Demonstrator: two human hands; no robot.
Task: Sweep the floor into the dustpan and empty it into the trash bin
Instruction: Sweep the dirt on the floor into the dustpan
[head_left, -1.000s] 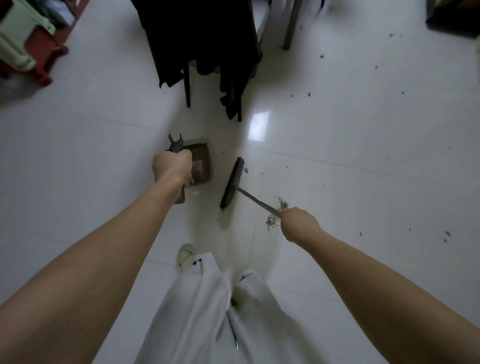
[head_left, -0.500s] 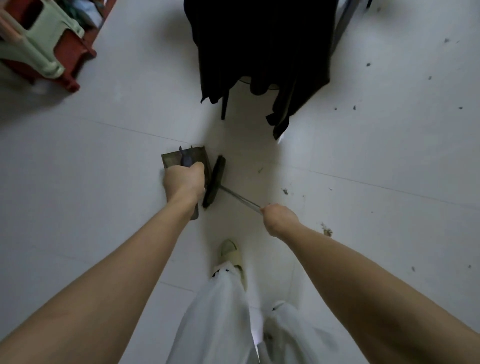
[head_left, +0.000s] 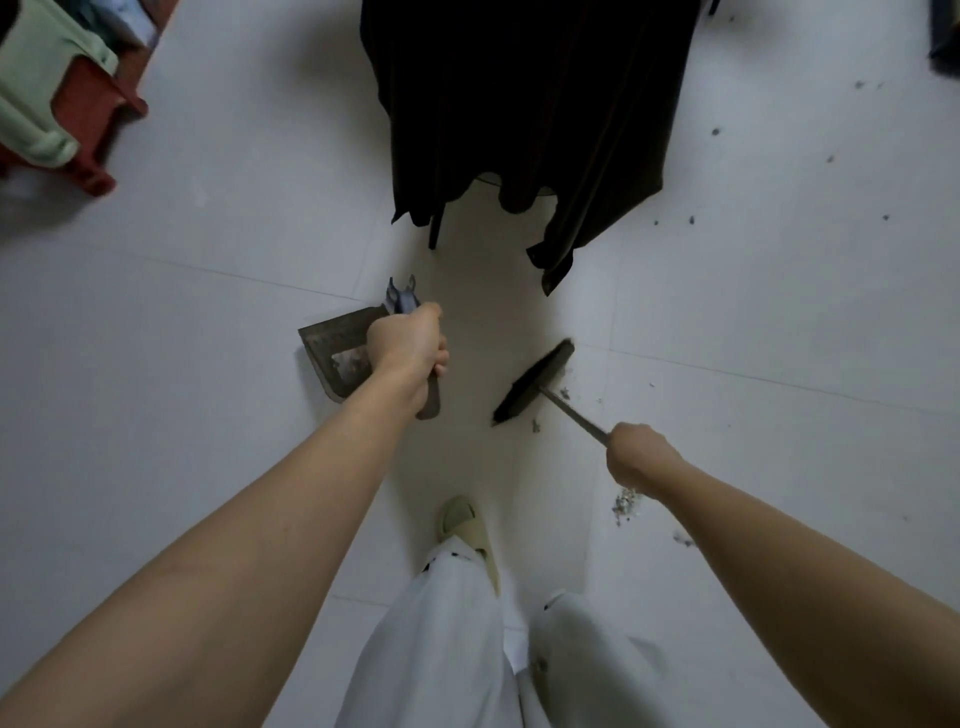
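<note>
1. At centre, the left hand (head_left: 408, 345) has its fingers (head_left: 441, 358) curled round the handle of the dustpan (head_left: 332, 345), whose pan sits low on the floor (head_left: 182, 415) just left of the wrist, a little pale debris already visible inside.
2. To the right, the right hand (head_left: 636, 457) is clenched round the thin metal handle of the broom (head_left: 535, 382); the fingers themselves are hidden behind the knuckles.
3. The broom's dark bristle head lies apart from the dustpan, to its right, with its long axis running diagonally from lower left to upper right; bare tile separates the two.
4. Debris (head_left: 626, 501) lies on the right-hand side: a small clump beside the right wrist, crumbs just beside the bristle head, and scattered specks farther toward the upper right. The right hand is the nearer one, so the coming stroke likely draws leftward toward the pan.
5. The floor is pale, glossy tile with faint grout lines.
6. Beyond, dark cloth (head_left: 530, 114) hangs over thin dark legs; stacked plastic stools (head_left: 57, 104), green on red, stand at upper left. No trash bin is visible.
7. Below, white trousers (head_left: 447, 634) and one pale slipper (head_left: 467, 525) show.
</note>
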